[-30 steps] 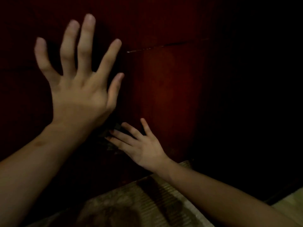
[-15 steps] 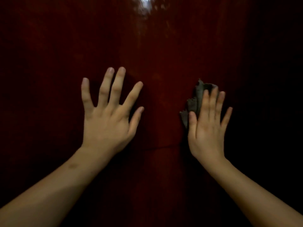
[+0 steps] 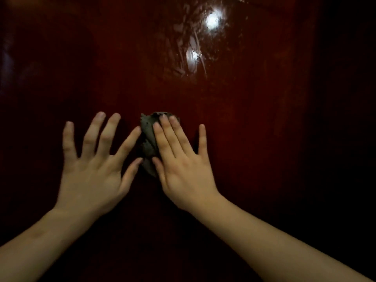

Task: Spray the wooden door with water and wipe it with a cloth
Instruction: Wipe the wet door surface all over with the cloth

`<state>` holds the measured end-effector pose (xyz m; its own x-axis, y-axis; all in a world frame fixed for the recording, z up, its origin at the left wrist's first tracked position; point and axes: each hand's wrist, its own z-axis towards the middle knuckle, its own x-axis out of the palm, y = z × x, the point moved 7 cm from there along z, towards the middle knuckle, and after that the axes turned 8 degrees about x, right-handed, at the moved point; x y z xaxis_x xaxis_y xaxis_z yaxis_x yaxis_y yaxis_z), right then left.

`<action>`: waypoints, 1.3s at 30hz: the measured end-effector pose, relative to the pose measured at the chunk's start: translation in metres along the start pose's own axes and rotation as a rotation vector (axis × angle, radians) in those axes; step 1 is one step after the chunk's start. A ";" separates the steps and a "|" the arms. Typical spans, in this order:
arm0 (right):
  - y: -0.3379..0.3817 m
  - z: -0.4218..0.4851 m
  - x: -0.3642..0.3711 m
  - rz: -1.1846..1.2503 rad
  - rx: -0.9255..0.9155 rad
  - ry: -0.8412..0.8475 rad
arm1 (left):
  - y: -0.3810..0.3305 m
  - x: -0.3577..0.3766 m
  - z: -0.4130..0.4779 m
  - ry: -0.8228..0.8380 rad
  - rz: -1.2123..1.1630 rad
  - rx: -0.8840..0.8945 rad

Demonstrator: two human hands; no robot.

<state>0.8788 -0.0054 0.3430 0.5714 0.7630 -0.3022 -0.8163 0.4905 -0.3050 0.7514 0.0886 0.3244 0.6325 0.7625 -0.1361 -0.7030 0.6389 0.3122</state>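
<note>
A dark red wooden door [image 3: 244,139] fills the view, glossy and dim. My right hand [image 3: 183,165] lies flat on it and presses a crumpled grey cloth [image 3: 148,137] against the wood; the cloth shows past my fingers at the left and top. My left hand [image 3: 95,163] rests flat on the door beside it, fingers spread, its index finger and thumb almost touching the cloth. No spray bottle is in view.
Wet streaks and two bright light reflections [image 3: 211,21] shine on the door at the upper right. The right side of the view is very dark.
My right hand has slid the cloth up from low on the door and then left towards my left hand. The view has risen; the floor is gone from sight.
</note>
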 end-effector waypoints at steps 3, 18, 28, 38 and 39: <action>-0.049 0.015 -0.011 -0.038 0.077 -0.042 | -0.005 -0.002 0.015 -0.021 -0.055 -0.065; -0.049 0.045 -0.022 0.139 0.279 -0.042 | -0.015 -0.006 0.010 0.043 -0.284 0.030; 0.124 -0.041 0.003 0.384 0.072 0.332 | 0.051 -0.031 -0.126 0.112 -0.991 -0.782; 0.153 -0.071 0.010 0.452 -0.044 0.506 | 0.057 -0.009 -0.148 0.137 -1.231 -1.071; 0.151 -0.071 0.010 0.485 -0.041 0.501 | 0.058 -0.010 -0.148 0.135 -1.251 -1.056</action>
<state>0.7667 0.0463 0.2296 0.1214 0.6005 -0.7903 -0.9909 0.1195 -0.0614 0.6569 0.1331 0.2049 0.9525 -0.2838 0.1105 0.2596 0.5669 -0.7818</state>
